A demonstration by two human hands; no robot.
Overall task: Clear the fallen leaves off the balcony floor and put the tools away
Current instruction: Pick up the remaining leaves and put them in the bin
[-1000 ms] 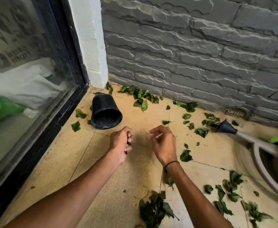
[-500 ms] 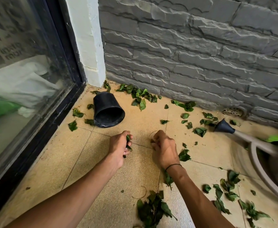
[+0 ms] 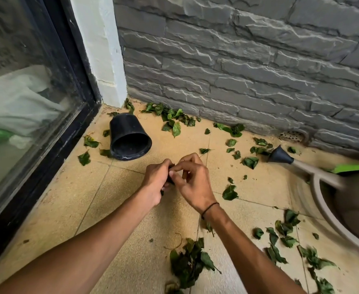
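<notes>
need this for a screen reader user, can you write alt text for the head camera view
Two bare hands meet over a tan tiled floor, the left hand gripping dark leaves that the right hand pinches. A black pot lies tipped over near the stone wall, scattered leaves around.

glass door (image 3: 21, 66), upper left: faint mirrored lettering in the reflection, too blurred to read. no other text visible.
</notes>
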